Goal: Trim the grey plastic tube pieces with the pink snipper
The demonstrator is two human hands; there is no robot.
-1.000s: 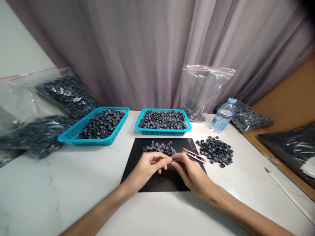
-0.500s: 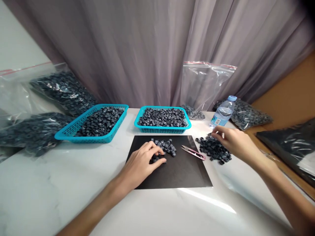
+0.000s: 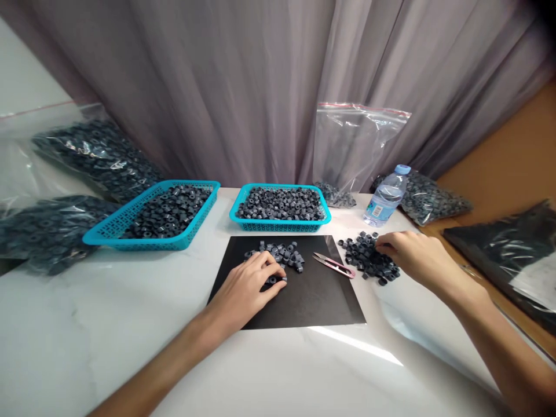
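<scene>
We have our left hand (image 3: 249,284) resting palm-down on the black mat (image 3: 304,295), its fingers curled loosely over the near edge of a small heap of dark rings (image 3: 278,255) that lies at about twelve o'clock on the mat; whether a ring is pinched under those fingertips we cannot tell. Our right hand (image 3: 412,258) is out at three o'clock from the mat, fingers bent and touching the right side of a second loose pile of rings (image 3: 367,260) on the white table (image 3: 282,376); its grip is narrow, and again we cannot tell if it holds one. Between the two piles, at the mat's right edge, lies a pair of pink-handled snips (image 3: 333,264), untouched by either hand. As we judge the progress, much is already handled and much is left: the middle basket (image 3: 280,226) at twelve o'clock is heaped full, the left basket (image 3: 143,237) at ten o'clock is only partly filled, and both loose piles remain on the table. Sealed bags of rings (image 3: 91,156) stacked at nine and ten o'clock, and another bag (image 3: 434,200) at two o'clock, suggest a large stock not yet opened, while the upright clear bag (image 3: 356,145) against the curtain is nearly empty. The only label in view is the blue one on the water bottle (image 3: 384,200), and its writing is too small to read.
</scene>
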